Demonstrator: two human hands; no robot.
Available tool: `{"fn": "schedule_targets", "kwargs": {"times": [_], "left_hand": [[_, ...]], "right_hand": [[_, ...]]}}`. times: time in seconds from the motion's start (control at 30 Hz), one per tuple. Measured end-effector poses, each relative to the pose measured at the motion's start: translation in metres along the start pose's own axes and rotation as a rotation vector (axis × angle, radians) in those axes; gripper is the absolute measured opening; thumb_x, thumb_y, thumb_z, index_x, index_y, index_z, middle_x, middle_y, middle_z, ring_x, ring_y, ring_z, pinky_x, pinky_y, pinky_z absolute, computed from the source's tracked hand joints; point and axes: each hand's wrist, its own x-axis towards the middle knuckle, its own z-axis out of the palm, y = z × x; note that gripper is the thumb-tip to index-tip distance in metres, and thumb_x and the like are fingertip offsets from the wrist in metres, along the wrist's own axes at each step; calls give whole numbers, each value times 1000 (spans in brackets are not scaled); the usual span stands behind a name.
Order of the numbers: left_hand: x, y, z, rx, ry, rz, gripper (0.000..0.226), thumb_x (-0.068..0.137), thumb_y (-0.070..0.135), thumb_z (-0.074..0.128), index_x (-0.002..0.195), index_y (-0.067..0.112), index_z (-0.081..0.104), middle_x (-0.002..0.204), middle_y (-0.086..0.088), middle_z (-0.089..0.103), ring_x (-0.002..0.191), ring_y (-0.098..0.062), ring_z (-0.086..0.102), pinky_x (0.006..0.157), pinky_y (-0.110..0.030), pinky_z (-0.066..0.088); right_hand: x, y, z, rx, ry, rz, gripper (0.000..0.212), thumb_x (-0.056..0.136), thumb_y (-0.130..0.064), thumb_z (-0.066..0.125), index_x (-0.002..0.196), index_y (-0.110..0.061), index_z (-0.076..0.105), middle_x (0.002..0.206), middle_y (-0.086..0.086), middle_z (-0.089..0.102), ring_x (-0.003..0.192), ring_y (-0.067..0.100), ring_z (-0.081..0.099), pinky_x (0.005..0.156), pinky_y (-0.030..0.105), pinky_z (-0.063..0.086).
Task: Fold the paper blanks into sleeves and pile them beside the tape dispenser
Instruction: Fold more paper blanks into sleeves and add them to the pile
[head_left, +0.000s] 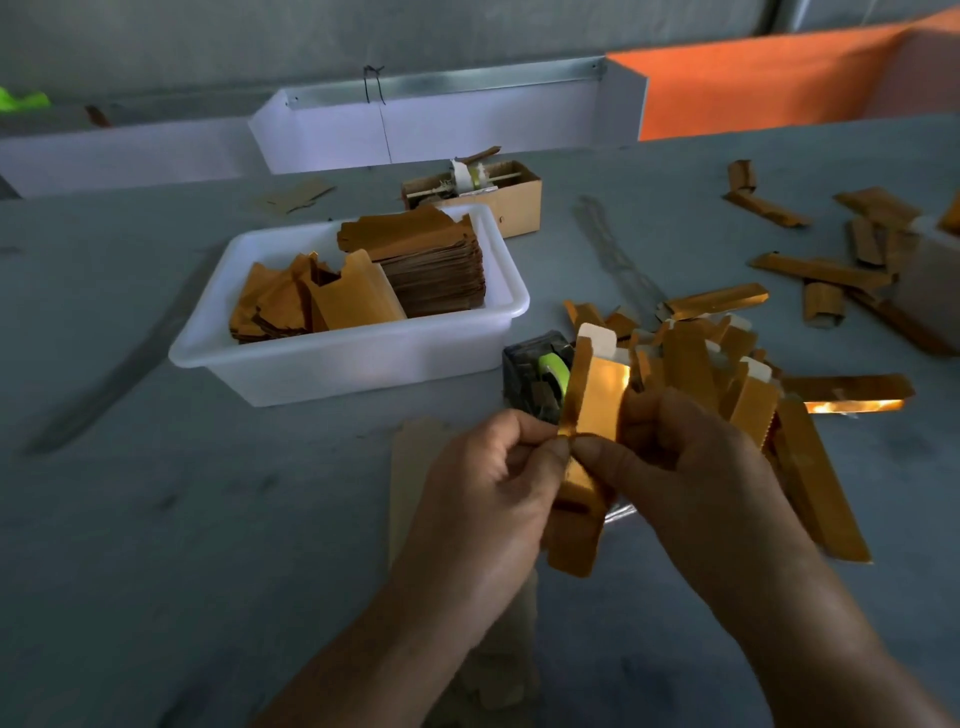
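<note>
- One gold paper blank is held up in the air over the near middle of the worktop, with both hands on it.
- Its white tab end points up and away, and its other end hangs down between the two hands.
- The left hand pinches the blank's left edge with thumb and fingers curled in, so this grip is closed on the paper.
- The right hand pinches the same blank from the right side, thumb tip meeting the left thumb, so this grip is closed on it too.
- Just behind the blank sits the dark tape dispenser with a green roll in it.
- To the right of the dispenser lies a messy pile of folded sleeves, gold and shiny, touching each other.
- Some sleeves from the pile reach down past the right hand toward the near right side.
- A white tub stands left of the dispenser, toward the middle of the worktop.
- Inside the tub is a stack of flat blanks at its right end and some loose ones at its left end.
- A small cardboard box sits behind the tub, near the far edge.
- More folded gold pieces lie scattered toward the far right corner.
- A flat brown card lies on the worktop under the left hand.
</note>
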Motion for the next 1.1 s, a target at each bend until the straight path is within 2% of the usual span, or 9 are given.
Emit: {"fn": "schedule_targets", "kwargs": {"times": [0.27,0.37,0.43,0.57,0.63,0.7,0.87,0.97,1.1], "left_hand": [[0,-1,-12,-174,-119,-134,18,91,28,57,109,25,60,85,-3,75,75,-16,72,59,-24,55],[6,-1,-22,-197,-129,-159,31,82,34,61,110,20,61,88,-5,75,80,-17,73,62,-26,58],[9,-8,-37,63,-39,-61,42,77,45,63,111,22,62,99,4,74,91,-6,69,77,-24,57],[5,-27,-65,725,-337,-65,105,60,81,56,148,44,13,151,27,3,143,2,1,115,-27,18],[-1,-42,-62,929,-548,-131,125,62,77,66,146,42,-18,142,23,-39,138,-12,-36,120,-43,0],[-7,-56,-51,1048,-643,-160,133,64,73,68,141,36,-34,138,5,-55,128,-25,-49,117,-56,-7],[-10,-72,-49,1065,-647,-126,127,68,75,61,120,35,-47,132,0,-61,120,-26,-58,113,-54,-19],[0,-74,-53,1065,-570,-124,119,72,75,57,132,37,-38,137,0,-56,125,-26,-53,114,-49,-19],[22,-69,-54,1056,-474,-137,105,81,70,48,147,31,-23,148,-3,-43,131,-29,-46,115,-52,-17]], "right_hand": [[5,3,4,117,-154,-38,12,86,-24,57,92,-33,62,78,-8,69,73,-1,65,57,11,49],[6,5,-5,154,-69,-39,11,87,-22,57,85,-31,63,74,-8,67,63,0,62,52,15,44],[12,12,-18,102,71,-50,12,88,-23,57,83,-33,62,75,-9,66,62,5,62,54,20,42],[33,41,-46,-103,342,1,10,89,-26,53,93,-33,59,71,-10,59,61,16,59,55,34,50],[42,57,-55,-153,397,87,20,91,-30,51,108,-40,51,76,-14,56,64,19,59,58,43,54],[48,73,-59,-184,425,144,26,88,-36,49,112,-44,47,78,-15,55,73,25,61,65,53,55],[53,99,-59,-225,481,178,41,68,-58,41,107,-49,48,79,-14,59,76,26,64,65,55,55],[55,106,-57,-276,503,182,27,69,-53,41,94,-61,51,80,-11,61,78,26,64,67,56,55],[58,101,-58,-299,492,233,26,77,-45,44,103,-45,48,75,-10,57,76,29,61,69,57,53]]}}
